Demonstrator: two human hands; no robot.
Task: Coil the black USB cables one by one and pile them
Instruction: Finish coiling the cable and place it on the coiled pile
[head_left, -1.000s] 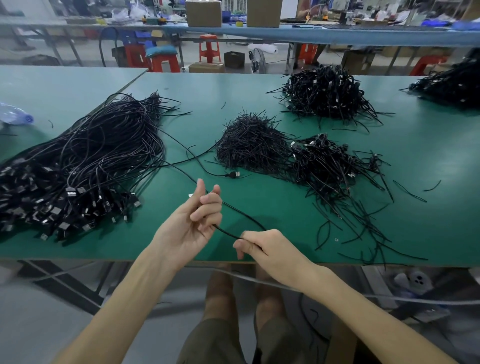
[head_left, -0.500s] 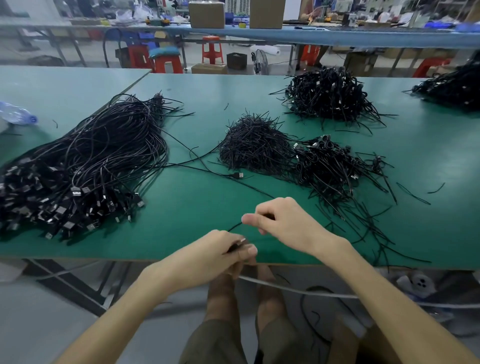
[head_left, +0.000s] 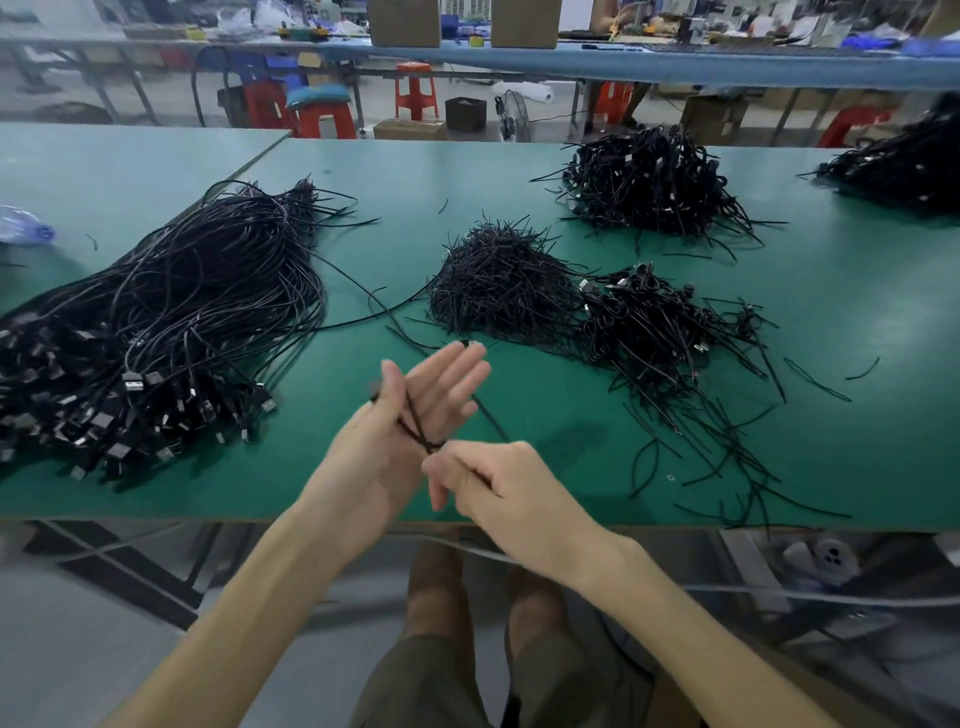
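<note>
Pinching cable (head_left: 415, 427), right hand (head_left: 501, 491) by left hand (head_left: 402, 421), above table edge (head_left: 156, 512)

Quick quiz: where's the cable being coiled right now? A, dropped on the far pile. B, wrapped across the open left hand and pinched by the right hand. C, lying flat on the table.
B: the cable crosses the left hand, fingers straight, while the right hand pinches it.

The black USB cable (head_left: 415, 423) you are coiling crosses itself in an X over the palm of your left hand (head_left: 384, 457), and your right hand (head_left: 498, 483) pinches its trailing run. Uncoiled cables (head_left: 182, 312) lie in a long bundle at the left of the tabletop (head_left: 571, 415) with their plugs toward you. The coiled cables (head_left: 654, 327) are heaped to the right.
</note>
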